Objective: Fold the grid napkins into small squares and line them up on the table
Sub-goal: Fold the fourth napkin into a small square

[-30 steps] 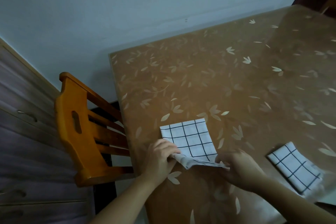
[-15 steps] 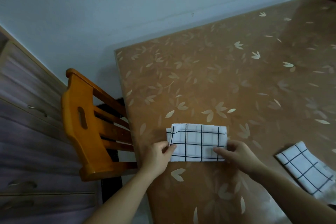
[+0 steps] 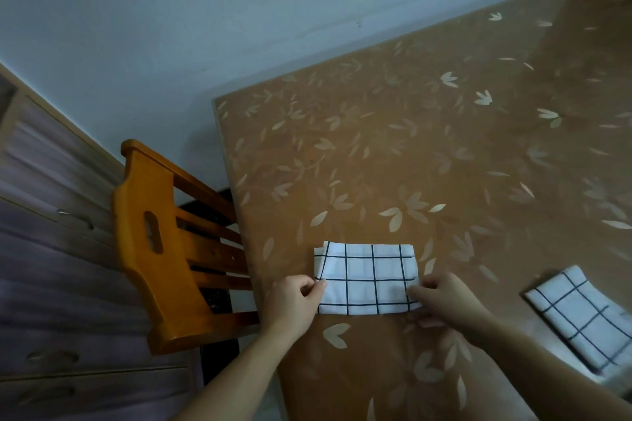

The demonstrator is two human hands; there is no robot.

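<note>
A white napkin with a black grid (image 3: 367, 278) lies flat as a wide rectangle near the table's left front corner. My left hand (image 3: 294, 301) pinches its left edge with thumb and curled fingers. At the napkin's lower right corner, my right hand (image 3: 444, 301) rests with a finger laid on the cloth and the others curled below the edge. A second grid napkin (image 3: 581, 316), folded smaller, lies to the right, turned at an angle.
The table (image 3: 427, 154) has a brown leaf-patterned top under a clear cover. An orange wooden chair (image 3: 154, 243) stands against its left side. Wooden drawers (image 3: 51, 284) fill the far left, and a pale wall runs behind.
A second ago both hands held up the near edge of a square napkin. It now lies flat as a wide rectangle, with one hand at each end.
</note>
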